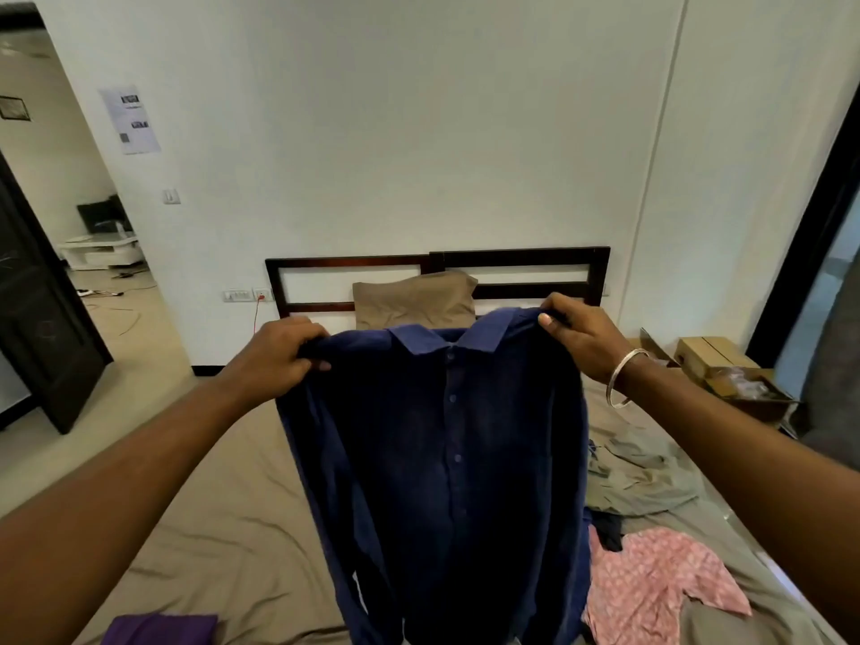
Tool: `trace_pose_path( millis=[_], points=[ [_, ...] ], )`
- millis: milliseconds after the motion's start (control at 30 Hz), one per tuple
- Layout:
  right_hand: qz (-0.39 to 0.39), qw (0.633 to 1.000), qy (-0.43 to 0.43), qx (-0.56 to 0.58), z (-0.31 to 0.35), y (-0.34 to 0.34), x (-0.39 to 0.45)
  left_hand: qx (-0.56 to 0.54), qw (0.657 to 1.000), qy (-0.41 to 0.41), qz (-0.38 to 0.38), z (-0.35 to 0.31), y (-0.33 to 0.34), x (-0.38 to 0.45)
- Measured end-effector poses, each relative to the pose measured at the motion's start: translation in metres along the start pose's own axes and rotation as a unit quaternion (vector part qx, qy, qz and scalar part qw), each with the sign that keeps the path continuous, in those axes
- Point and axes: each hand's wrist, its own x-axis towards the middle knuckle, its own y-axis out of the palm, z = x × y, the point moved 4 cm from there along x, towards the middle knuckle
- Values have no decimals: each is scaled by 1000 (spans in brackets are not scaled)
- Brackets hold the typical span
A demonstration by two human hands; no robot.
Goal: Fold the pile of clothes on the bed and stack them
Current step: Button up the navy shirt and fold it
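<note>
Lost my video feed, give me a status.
Left hand and right hand grip the navy shirt at the shoulders, hanging over the bed. Unfolded clothes piled right. Nothing blocking.

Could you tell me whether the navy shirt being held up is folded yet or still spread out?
Spread out, not folded. The navy shirt hangs full length, buttoned front facing the camera, held at the shoulders by the left hand and right hand.

Shirt [446,439] pinched under the fingers [298,339]: plain navy. Garment [661,593] below right fingers: pink, white-patterned. Sheet [223,528]: tan. Folded cloth [160,629]: purple.
</note>
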Motion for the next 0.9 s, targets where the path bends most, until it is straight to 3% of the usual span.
trace_pose_path(
  millis=[67, 133, 200, 300, 400, 467, 533, 600, 700, 733, 833, 900],
  points=[
    [-13, 999, -23, -39, 3, -1, -4, 4, 993, -67, -95, 12, -1, -5],
    [-41, 999, -7, -21, 4, 2, -10, -54, 974, -163, -149, 15, 6, -12],
    [-14, 998, 26, -57, 2, 12, -12, -97, 955, -212, -182, 13, 13, -19],
    [22, 991, 14, -129, -6, 20, -15, -72, 972, -181, -134, 15, 21, -28],
    [33, 999, 18, -36, -26, 30, -31, -68, 988, -138, -34, 26, 36, -47],
    [60, 997, 47, 26, -44, 51, -48, -137, 976, -168, -37, 33, 50, -69],
    [119, 988, 82, 60, -58, 80, -66, -261, 943, -207, -1, 37, 71, -93],
    [212, 958, 150, 120, -67, 104, -84, -404, 880, -229, 102, 39, 90, -115],
    [337, 863, 274, 257, -83, 116, -105, -515, 756, -216, 341, 34, 95, -139],
    [355, 833, 295, 305, -88, 119, -108, -532, 727, -207, 382, 34, 93, -144],
    [369, 780, 308, 401, -100, 140, -103, -599, 673, -246, 357, 59, 106, -143],
    [351, 817, 306, 340, -114, 166, -94, -569, 716, -289, 283, 88, 134, -136]
  ],
)
